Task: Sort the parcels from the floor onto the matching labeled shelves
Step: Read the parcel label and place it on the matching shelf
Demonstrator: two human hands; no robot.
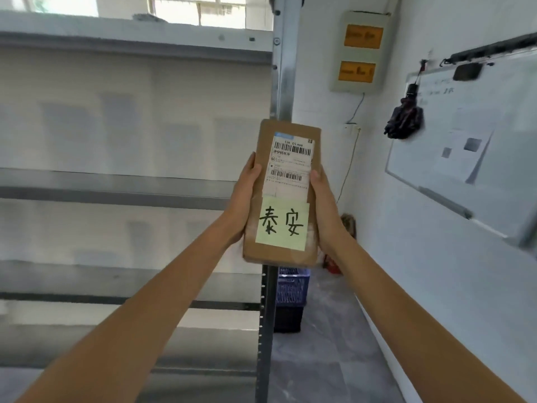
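Observation:
A flat brown cardboard parcel [315, 158] is held upright at arm's length in the middle of the view. It carries a white barcode shipping label and a yellow sticky note with two handwritten black characters. My left hand [245, 199] grips its left edge and my right hand [322, 207] grips its right edge. Behind it to the left stands a grey metal shelf rack [116, 187] with several levels; the rack is blurred and no shelf labels can be read.
The rack's upright post [283, 82] stands just behind the parcel. A blue plastic crate [290, 298] sits on the floor beside the post. A whiteboard [476, 146] and a folded umbrella [405, 120] hang on the right wall, which also bears an electrical box [360, 50].

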